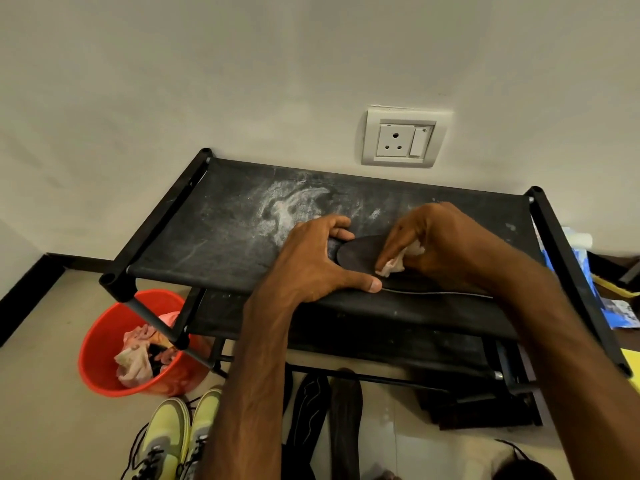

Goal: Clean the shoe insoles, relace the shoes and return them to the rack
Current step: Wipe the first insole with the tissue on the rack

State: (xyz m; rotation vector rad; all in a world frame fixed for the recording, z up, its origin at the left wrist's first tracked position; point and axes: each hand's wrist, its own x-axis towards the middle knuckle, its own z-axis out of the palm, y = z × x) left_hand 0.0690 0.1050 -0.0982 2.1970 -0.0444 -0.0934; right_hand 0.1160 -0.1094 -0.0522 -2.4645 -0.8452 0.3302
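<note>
A home: a shoe rack (221,216) by the wall (242,81), a socket (403,138), a bucket (100,344), shoes (173,431) on the floor (41,393).

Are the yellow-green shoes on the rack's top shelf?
No, the yellow-green shoes stand on the floor in front of the rack, whose top shelf carries an insole.

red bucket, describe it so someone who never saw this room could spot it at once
Find the black shoe rack. On the floor at its front left corner stands the red bucket, holding crumpled rags. It is the only round, red thing, beside yellow-green sneakers.
</note>
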